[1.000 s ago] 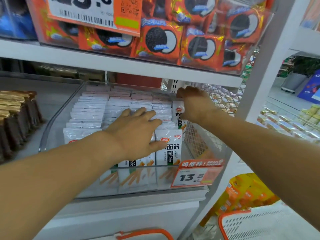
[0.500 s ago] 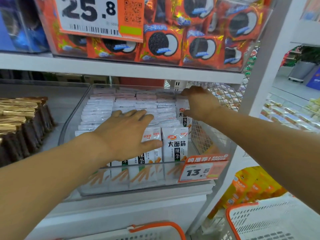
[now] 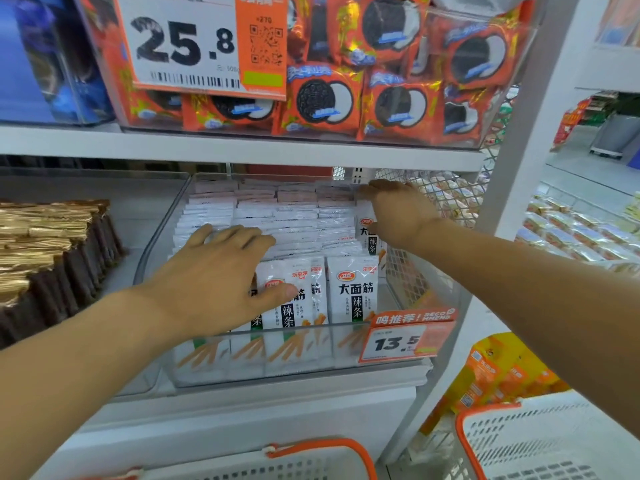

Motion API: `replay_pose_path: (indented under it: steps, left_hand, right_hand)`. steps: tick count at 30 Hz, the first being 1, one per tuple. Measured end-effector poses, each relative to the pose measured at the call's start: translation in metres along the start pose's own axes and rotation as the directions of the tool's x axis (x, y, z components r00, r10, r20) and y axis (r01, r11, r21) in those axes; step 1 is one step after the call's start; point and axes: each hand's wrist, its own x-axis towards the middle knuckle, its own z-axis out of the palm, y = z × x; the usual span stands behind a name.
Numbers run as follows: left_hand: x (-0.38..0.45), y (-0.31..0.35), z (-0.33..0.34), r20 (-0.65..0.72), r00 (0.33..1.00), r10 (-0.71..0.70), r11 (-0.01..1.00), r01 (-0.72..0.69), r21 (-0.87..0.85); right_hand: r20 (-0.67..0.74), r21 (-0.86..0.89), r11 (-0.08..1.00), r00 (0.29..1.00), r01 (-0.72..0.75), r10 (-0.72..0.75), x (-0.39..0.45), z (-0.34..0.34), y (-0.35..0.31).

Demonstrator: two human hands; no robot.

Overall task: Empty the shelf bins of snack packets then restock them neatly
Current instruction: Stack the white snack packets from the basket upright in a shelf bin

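— Head view: where are the snack packets?

— The white packets (image 3: 294, 223) stand in tight rows inside the clear bin (image 3: 156, 244) on the middle shelf, front ones facing out behind the 13.5 price tag (image 3: 405, 337).

— And the left hand?

— The left hand (image 3: 221, 278) lies flat on the front rows, fingers straight and slightly apart, thumb across a front packet. It presses, gripping nothing.

— The right one?

— The right hand (image 3: 401, 213) reaches to the back right corner, beside the mesh side panel (image 3: 446, 199), fingers stretched over the rear packets' tops; whether it pinches any, I cannot tell.

— Around it?

— Orange cookie packs (image 3: 381, 98) above, brown-gold bars (image 3: 52, 244) left, two white baskets (image 3: 540, 441) with orange rims below.
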Motion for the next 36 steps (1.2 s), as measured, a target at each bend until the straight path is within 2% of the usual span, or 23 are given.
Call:
replay_pose_path:
  steps: [4, 6, 7, 8, 9, 11, 12, 14, 17, 19, 22, 23, 24, 26, 28, 30, 36]
  left_hand:
    - [-0.011, -0.003, 0.002, 0.011, 0.998, -0.056, 0.998, 0.056, 0.025]
    - [-0.016, -0.003, 0.001, 0.029, 0.995, -0.094, 0.996, 0.094, 0.005]
    - [-0.017, -0.003, 0.001, 0.043, 0.994, -0.102, 0.995, 0.102, 0.014]
    - [-0.018, -0.003, 0.000, 0.065, 0.992, -0.105, 0.994, 0.104, 0.025]
    - [-0.017, -0.002, -0.001, 0.091, 0.990, -0.107, 0.994, 0.105, 0.032]
    - [-0.012, 0.001, -0.003, 0.134, 0.985, -0.110, 0.994, 0.108, 0.023]
    - [-0.009, 0.002, -0.004, 0.141, 0.984, -0.111, 0.994, 0.113, 0.000]
    - [-0.005, 0.002, -0.003, 0.138, 0.984, -0.109, 0.991, 0.118, -0.058]
    - [-0.001, -0.002, 0.000, 0.050, 0.992, -0.112, 0.978, 0.119, -0.170]
    - [0.002, -0.003, 0.002, -0.029, 0.991, -0.130, 0.967, 0.120, -0.223]
    - [0.005, 0.001, 0.005, -0.075, 0.990, -0.120, 0.975, 0.103, -0.196]
    - [0.006, 0.002, 0.006, -0.082, 0.991, -0.106, 0.980, 0.090, -0.177]
    - [0.006, 0.002, 0.006, -0.082, 0.992, -0.095, 0.983, 0.081, -0.167]
    - [0.005, 0.000, 0.001, -0.064, 0.995, -0.078, 0.985, 0.067, -0.157]
    - [0.001, -0.005, -0.006, -0.066, 0.997, -0.050, 0.992, 0.041, -0.119]
    - [-0.005, -0.008, -0.011, -0.078, 0.997, -0.013, 0.998, 0.007, -0.069]
    - [-0.016, -0.017, -0.024, -0.062, 0.998, 0.020, 0.998, -0.024, -0.061]
  right_hand:
    - [-0.062, 0.111, 0.993, 0.997, -0.029, 0.036, -0.019, -0.021, -0.009]
    - [-0.113, 0.244, 0.970, 0.993, 0.005, 0.024, -0.035, -0.036, -0.021]
    - [-0.081, 0.337, 0.941, 0.997, 0.008, 0.020, -0.044, -0.045, -0.028]
    - [0.026, 0.413, 0.910, 0.999, -0.029, 0.020, -0.052, -0.053, -0.034]
    - [0.206, 0.449, 0.887, 0.978, -0.111, 0.018, -0.059, -0.060, -0.040]
    - [0.553, 0.443, 0.842, 0.833, -0.307, 0.012, -0.069, -0.064, -0.049]
    - [0.626, 0.411, 0.846, 0.780, -0.340, 0.009, -0.071, -0.061, -0.052]
    - [0.633, 0.400, 0.835, 0.773, -0.378, 0.047, -0.070, -0.049, -0.058]
    - [0.603, 0.500, 0.715, 0.789, -0.489, 0.117, -0.068, -0.034, -0.066]
    - [0.607, 0.491, 0.733, 0.788, -0.471, 0.099, -0.070, -0.037, -0.065]
    - [0.660, 0.395, 0.822, 0.749, -0.410, 0.056, -0.069, -0.052, -0.055]
    - [0.616, 0.360, 0.864, 0.785, -0.352, 0.063, -0.069, -0.059, -0.053]
    - [0.514, 0.357, 0.893, 0.856, -0.276, 0.059, -0.068, -0.063, -0.054]
    - [0.247, 0.463, 0.881, 0.969, -0.096, -0.024, -0.071, -0.067, -0.064]
    - [0.116, 0.451, 0.885, 0.975, 0.119, -0.190, -0.074, -0.060, -0.083]
    - [0.119, 0.348, 0.908, 0.950, 0.233, -0.290, -0.074, -0.048, -0.097]
    - [0.029, 0.442, 0.880, 0.978, 0.173, -0.206, -0.066, -0.067, -0.091]
